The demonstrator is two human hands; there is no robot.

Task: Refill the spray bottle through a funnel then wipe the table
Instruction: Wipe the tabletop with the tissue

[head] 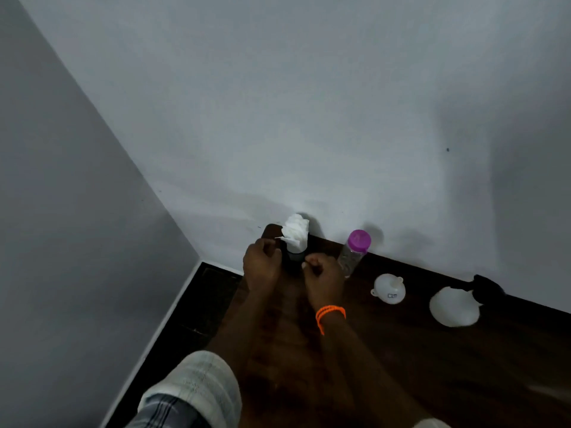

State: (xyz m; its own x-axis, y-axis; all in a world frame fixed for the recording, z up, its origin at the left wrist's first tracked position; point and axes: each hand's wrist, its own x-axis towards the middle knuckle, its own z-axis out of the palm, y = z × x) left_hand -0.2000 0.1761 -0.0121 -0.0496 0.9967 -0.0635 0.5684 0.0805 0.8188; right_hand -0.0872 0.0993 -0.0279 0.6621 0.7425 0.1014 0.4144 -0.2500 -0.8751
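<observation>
At the far corner of the table [401, 366], both hands are at the tissue holder [295, 256]. The left hand [262, 262] cups it; the right hand [323, 273] is curled, maybe pinching a tissue [296, 230]. The funnel [390, 288] and spray bottle [454, 305] lie untouched nearby, so filling likely waits.

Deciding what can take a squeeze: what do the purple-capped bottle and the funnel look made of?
Bottle: clear, glossy plastic, seemingly; the table shows through it, purple cap opaque. Funnel: milky, matte white plastic, probably, slightly translucent.
</observation>
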